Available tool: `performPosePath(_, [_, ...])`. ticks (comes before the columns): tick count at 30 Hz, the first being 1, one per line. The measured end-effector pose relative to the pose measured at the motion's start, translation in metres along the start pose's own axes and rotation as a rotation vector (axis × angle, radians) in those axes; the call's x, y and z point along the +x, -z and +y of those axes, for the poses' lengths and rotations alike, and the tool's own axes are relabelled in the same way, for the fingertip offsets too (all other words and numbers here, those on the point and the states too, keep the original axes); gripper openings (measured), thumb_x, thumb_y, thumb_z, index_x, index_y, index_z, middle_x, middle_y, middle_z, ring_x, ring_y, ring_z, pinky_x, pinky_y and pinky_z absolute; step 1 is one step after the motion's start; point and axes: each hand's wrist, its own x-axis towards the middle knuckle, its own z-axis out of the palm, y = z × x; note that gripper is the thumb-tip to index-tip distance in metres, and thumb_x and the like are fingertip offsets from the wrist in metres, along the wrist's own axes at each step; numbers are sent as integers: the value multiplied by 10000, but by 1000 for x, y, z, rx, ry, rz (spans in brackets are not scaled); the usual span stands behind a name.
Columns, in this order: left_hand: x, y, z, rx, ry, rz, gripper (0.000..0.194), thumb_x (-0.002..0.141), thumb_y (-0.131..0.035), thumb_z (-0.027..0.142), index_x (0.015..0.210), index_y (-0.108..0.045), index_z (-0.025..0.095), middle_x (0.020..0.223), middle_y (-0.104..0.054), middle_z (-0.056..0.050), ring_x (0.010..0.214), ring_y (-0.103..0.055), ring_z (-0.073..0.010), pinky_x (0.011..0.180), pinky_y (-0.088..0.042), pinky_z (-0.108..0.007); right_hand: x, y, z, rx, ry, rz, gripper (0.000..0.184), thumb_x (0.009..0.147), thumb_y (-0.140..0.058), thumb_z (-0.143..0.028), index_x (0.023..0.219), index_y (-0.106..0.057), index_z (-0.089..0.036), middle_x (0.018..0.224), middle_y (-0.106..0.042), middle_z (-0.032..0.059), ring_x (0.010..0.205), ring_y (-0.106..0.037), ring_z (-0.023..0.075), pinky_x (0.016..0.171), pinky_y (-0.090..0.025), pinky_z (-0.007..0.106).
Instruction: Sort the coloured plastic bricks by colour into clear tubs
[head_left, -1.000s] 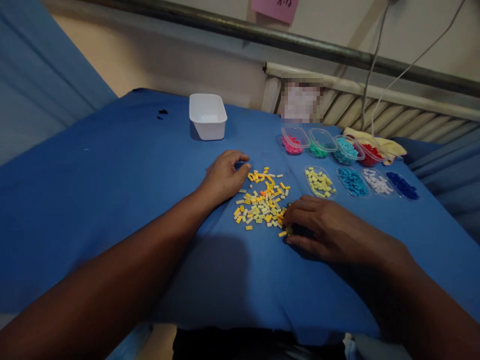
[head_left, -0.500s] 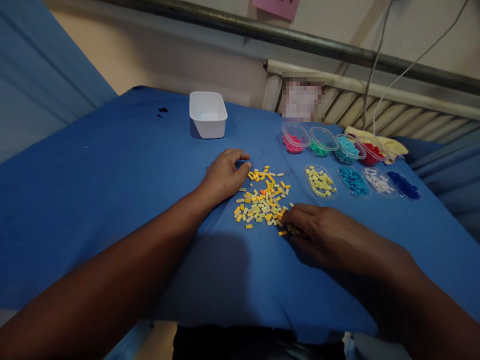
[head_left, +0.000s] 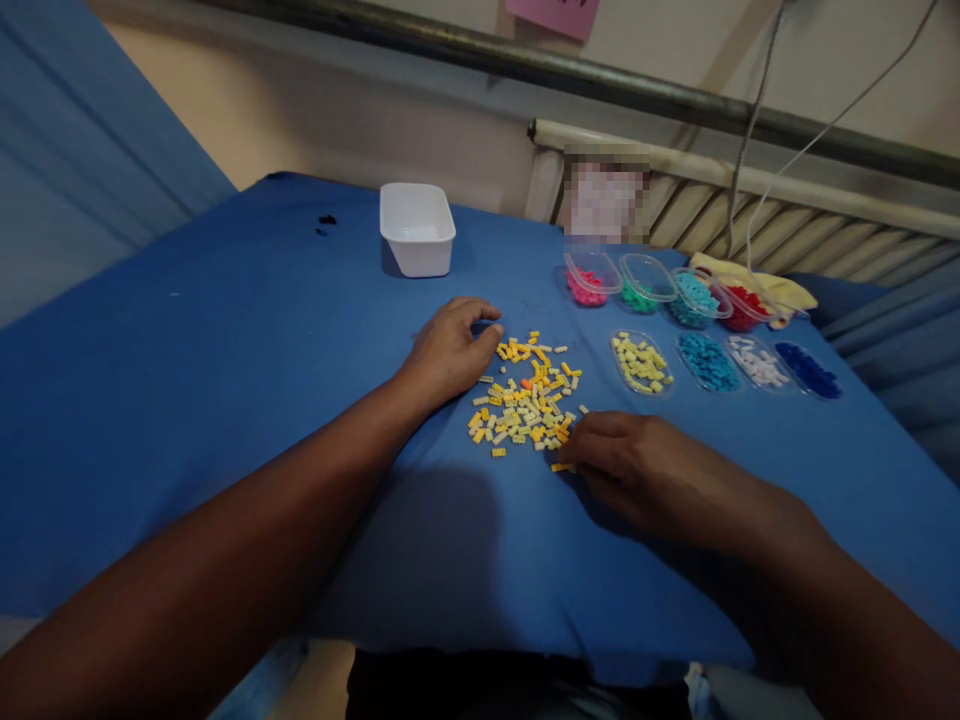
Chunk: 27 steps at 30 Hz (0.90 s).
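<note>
Small yellow and pale yellow toy bricks [head_left: 525,405], with an orange one among them, lie loosely spread on the blue cloth. At the pile's left edge rests my left hand [head_left: 454,345], its fingers loosely curved and its thumb apart, holding nothing. My right hand [head_left: 626,455] is low at the pile's lower right edge, with fingers drawn together and pointing at the bricks. What its fingertips hold, if anything, is hidden. A clear tray of pale yellow bricks [head_left: 640,362] stands just beyond my right hand.
A white plastic tub [head_left: 417,250] stands at the back. Clear tubs hold pink [head_left: 586,290], green [head_left: 637,298], turquoise [head_left: 694,295] and red bricks [head_left: 744,305]. Nearer trays hold teal [head_left: 707,362], white [head_left: 756,360] and dark blue bricks [head_left: 808,370]. A yellow cloth [head_left: 787,285] lies behind.
My right hand has shifted slightly left, its fingers drawing closer together over bricks at the pile's lower right. My left hand stays put.
</note>
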Motion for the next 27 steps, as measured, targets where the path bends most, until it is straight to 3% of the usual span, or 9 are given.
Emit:
performPosePath(5, [0,0,-1,-2,-4,0,264,984,-650,349,1166,-795,225,1330,-775,-99,1281,-718,-279,1235,-518,-487,-1,-1,2,-15,-17,-2,244,1158,-536,-216,1126,-777,-185,1035,-762,91,919,-717,205,826,-535,331])
performPosePath(9, [0,-1,-1,-5,-5,8,260,985,-650,348,1167,-791,228,1334,-772,-97,1291,-713,-274,1232,-521,-483,-3,2,12,40,2,54,191,1097,-591,-161,1124,-774,-210,1040,-795,71,933,-746,198,825,-563,322])
performPosePath(12, [0,0,0,-8,-4,1,265,987,-644,349,1171,-787,221,1326,-773,-99,1289,-711,-270,1232,-518,-476,-5,6,27,191,-59,203,148,1069,-648,-220,1106,-789,-240,1049,-831,53,938,-777,202,833,-603,332])
performPosePath(15, [0,2,2,-8,19,-8,269,988,-645,355,1174,-787,221,1342,-767,-103,1286,-712,-276,1236,-514,-485,-8,10,50,293,-209,418,153,1031,-729,-365,1062,-823,-250,978,-845,52,848,-786,218,752,-627,344])
performPosePath(20, [1,3,1,-8,22,-12,264,983,-649,352,1179,-786,242,1363,-761,-93,1315,-701,-282,1256,-497,-496,-21,15,107,189,-502,864,297,913,-823,-474,1075,-855,-227,932,-848,76,804,-786,260,742,-639,401])
performPosePath(23, [1,3,-2,-5,11,-8,273,981,-646,366,1180,-788,244,1355,-764,-93,1305,-706,-284,1249,-503,-499,-28,13,132,75,-583,935,327,919,-792,-466,1106,-855,-206,960,-850,95,835,-788,275,806,-640,435])
performPosePath(27, [2,2,-2,1,17,-9,286,977,-644,378,1174,-791,232,1367,-765,-106,1292,-711,-293,1241,-509,-509,-25,11,141,-117,-550,880,268,967,-708,-404,1097,-855,-223,1065,-855,110,924,-794,301,900,-641,476])
